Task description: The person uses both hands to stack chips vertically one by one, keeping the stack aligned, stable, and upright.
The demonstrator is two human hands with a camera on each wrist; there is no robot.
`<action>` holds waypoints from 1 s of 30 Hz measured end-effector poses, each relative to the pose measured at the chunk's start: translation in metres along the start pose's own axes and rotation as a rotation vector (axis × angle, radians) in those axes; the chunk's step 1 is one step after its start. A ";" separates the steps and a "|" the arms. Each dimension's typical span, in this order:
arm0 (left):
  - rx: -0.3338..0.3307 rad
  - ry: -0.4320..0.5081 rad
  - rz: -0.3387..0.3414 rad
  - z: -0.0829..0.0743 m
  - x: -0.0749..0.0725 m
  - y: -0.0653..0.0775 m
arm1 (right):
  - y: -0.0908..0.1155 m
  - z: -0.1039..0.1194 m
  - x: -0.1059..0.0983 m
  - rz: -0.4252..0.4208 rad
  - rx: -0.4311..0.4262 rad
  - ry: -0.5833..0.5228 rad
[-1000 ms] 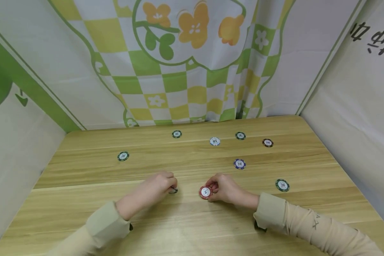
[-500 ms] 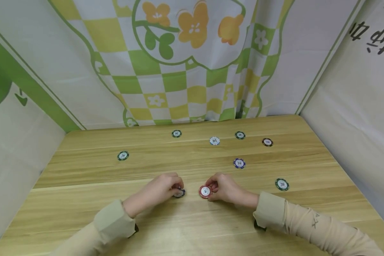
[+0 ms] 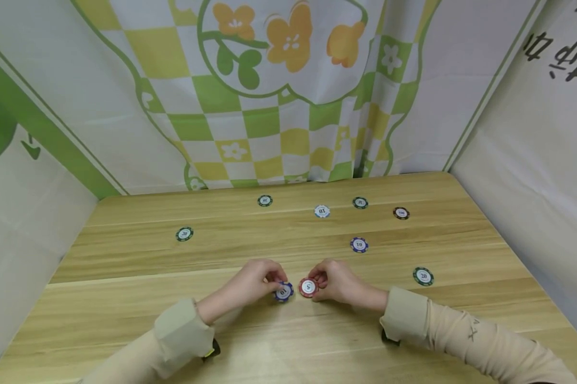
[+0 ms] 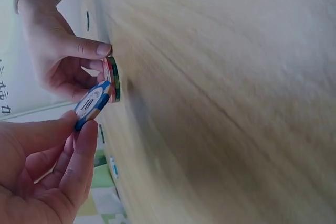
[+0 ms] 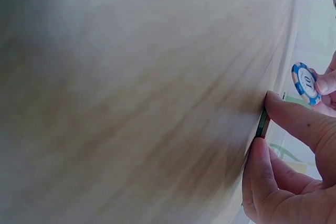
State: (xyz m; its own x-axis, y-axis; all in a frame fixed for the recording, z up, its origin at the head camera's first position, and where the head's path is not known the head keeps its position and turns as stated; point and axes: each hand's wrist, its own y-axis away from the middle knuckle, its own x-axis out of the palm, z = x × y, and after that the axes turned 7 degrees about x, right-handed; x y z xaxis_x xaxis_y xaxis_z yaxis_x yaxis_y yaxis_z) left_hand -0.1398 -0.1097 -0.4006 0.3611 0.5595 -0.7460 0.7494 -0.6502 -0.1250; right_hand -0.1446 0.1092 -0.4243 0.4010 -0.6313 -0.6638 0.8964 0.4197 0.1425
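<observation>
My left hand [image 3: 255, 281] pinches a blue poker chip [image 3: 284, 292] marked 10 between thumb and fingers. In the left wrist view that blue chip is tilted and raised off the wood, its edge close to the other chips. My right hand [image 3: 342, 284] holds a red poker chip [image 3: 308, 287] marked 5 by its rim, low at the middle of the table. Beneath the red one lies a green chip [image 4: 116, 80], seen edge-on in the left wrist view. Whether the blue chip touches the red one I cannot tell.
Several more chips lie flat on the wooden table [image 3: 125, 314]: a blue 10 chip [image 3: 359, 245], a green 20 chip [image 3: 423, 276], a white 10 chip [image 3: 322, 211], a dark 100 chip [image 3: 401, 213] and other green ones. A checked curtain [image 3: 264, 122] hangs behind the far edge.
My left hand has moved right with the blue chip, from a spot further left to just beside the red chip. The chip's face has turned into view. My right hand has stayed put.
</observation>
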 end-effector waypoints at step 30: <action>-0.331 0.415 -0.137 0.002 0.031 -0.018 | -0.001 0.000 0.000 0.007 -0.021 0.016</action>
State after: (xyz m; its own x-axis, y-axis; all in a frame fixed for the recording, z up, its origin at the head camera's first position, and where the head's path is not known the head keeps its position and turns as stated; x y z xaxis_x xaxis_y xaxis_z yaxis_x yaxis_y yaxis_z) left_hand -0.1426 -0.0816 -0.4227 0.3861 0.8274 -0.4079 0.9155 -0.3979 0.0593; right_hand -0.1459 0.1091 -0.4244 0.4040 -0.6179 -0.6746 0.8894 0.4378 0.1316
